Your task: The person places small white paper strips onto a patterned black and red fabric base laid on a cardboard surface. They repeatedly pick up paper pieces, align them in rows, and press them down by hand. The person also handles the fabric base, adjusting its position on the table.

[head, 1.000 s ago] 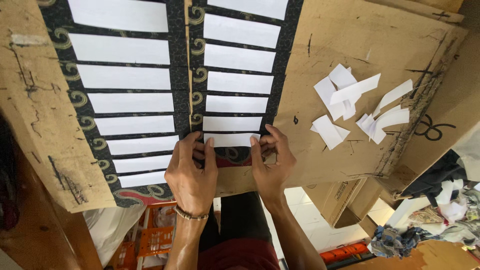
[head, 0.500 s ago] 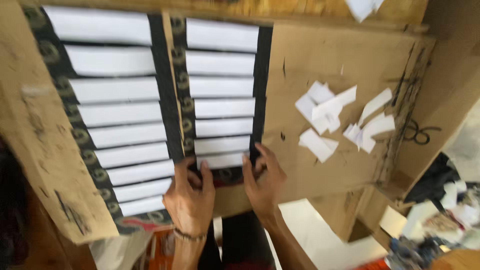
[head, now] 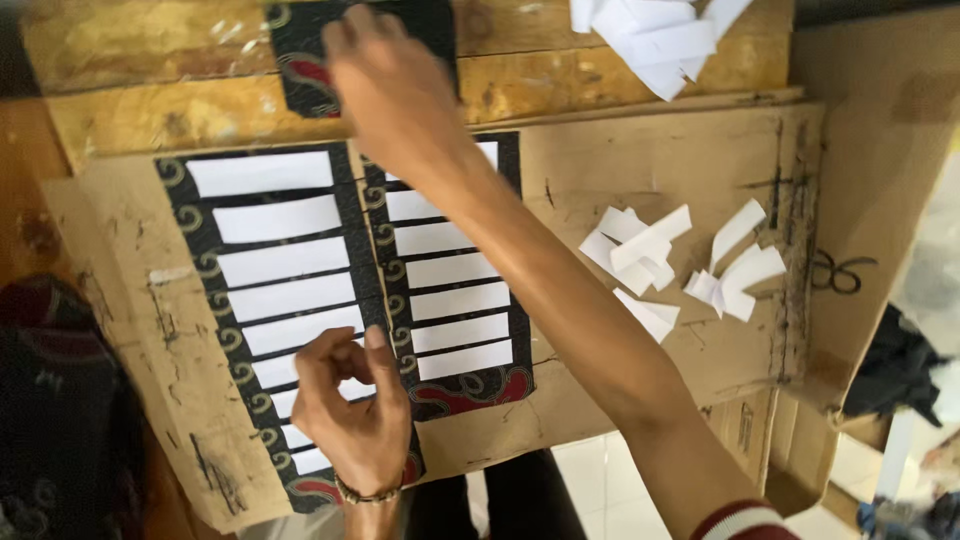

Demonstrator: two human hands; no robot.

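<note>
Two black patterned strips lie side by side on a cardboard sheet (head: 620,400), each covered with several white paper slips. My left hand (head: 350,400) rests on the near end of the left strip (head: 275,290), fingers curled, thumb up. My right hand (head: 385,85) reaches far forward, past the right strip (head: 450,300), and lies on a small black patterned piece (head: 300,60) on the wooden surface at the back. Its fingers are blurred, and I cannot tell whether they grip the piece.
Loose white paper slips (head: 670,260) lie scattered on the right of the cardboard. Another pile of white slips (head: 650,35) sits at the back on the wooden plank (head: 130,70). Dark cloth (head: 60,420) is at the left; a cardboard flap (head: 880,200) stands at the right.
Both hands were pressing the near end of the right strip. My right hand has reached far forward to the small black piece; my left hand has shifted onto the left strip. The camera tilted.
</note>
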